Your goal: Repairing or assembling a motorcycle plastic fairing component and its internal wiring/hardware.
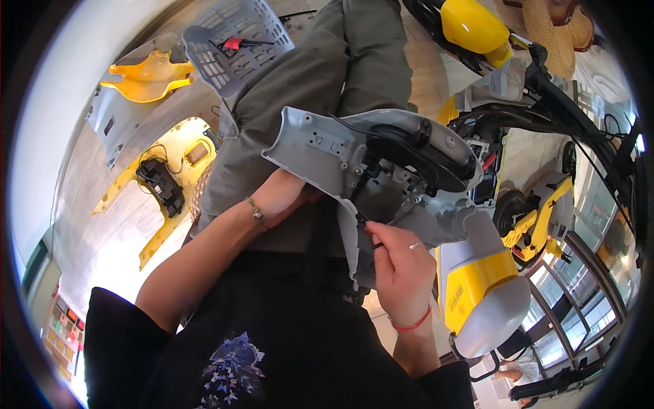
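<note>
A grey plastic housing (313, 136) lies across my lap, its inner side facing up, with bosses, metal fittings and a black round component (412, 160) on it. My left hand (283, 194) reaches under the housing's left part; its fingers are hidden. My right hand (402, 266), at the lower middle of the housing, is closed with thumb and index finger pinched on a thin black cable (376, 245). The housing's lower flap hangs just left of that hand.
A grey crate (204, 54) holds a red-and-black tool (235, 43). Yellow shells (146, 76) and a panel (191, 129) with black electronics lie left. Scooter frames (565, 112), yellow bodywork (484, 279) and another scooter (545, 225) crowd the right. A person (518, 371) is at lower right.
</note>
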A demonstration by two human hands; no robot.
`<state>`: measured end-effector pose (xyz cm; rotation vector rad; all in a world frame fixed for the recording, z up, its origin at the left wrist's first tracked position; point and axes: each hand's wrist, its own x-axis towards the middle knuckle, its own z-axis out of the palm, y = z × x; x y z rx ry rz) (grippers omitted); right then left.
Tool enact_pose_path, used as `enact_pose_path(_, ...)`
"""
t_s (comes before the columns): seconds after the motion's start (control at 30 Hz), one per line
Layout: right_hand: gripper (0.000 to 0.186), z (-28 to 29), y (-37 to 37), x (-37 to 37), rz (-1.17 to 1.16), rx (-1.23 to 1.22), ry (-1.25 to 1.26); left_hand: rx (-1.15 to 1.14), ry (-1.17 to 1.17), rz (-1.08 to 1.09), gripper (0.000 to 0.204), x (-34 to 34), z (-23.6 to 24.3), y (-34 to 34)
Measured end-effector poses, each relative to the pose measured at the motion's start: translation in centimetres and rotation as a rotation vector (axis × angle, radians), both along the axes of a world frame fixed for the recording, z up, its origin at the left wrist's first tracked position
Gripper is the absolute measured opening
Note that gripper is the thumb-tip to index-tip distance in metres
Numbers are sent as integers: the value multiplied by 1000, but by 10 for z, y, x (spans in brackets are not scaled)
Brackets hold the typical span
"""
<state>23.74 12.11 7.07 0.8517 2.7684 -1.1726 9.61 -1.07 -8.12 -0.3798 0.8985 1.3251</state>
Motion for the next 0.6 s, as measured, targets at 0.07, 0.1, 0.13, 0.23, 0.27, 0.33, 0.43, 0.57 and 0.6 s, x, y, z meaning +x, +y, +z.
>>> enact_pose_path(0.07, 29, 0, -2, 2, 6, 3, 16, 1, 47, 52, 31, 2, -5, 10)
enact_pose_path(0.1, 29, 0, -3, 3, -3, 1, 31, 66, 8, 96, 34, 3, -7, 14)
enact_pose_path(0.13, 29, 0, -4, 3, -10, -2, 47, 131, -32, 143, 37, 2, -9, 18)
enact_pose_path(0.23, 28, -1, -9, 4, -37, -11, 54, 248, -171, 76, 42, -5, -25, 29)
enact_pose_path(0.27, 28, -2, -8, 4, -51, -5, 74, 185, -116, 31, 44, -6, -17, 37)
enact_pose_path(0.33, 27, 2, -9, 5, -106, -43, 74, 242, -155, 49, 41, -6, -17, 38)
enact_pose_path(0.43, 23, 6, -16, 1, -260, -212, 125, 159, -65, 82, 38, -3, 2, 37)
enact_pose_path(0.57, 20, 14, -24, -17, -408, -475, 182, -282, 71, -31, 41, -24, 58, 34)
enact_pose_path(0.6, 22, 13, -29, -18, -414, -521, 192, -223, 31, 39, 43, -21, 44, 19)
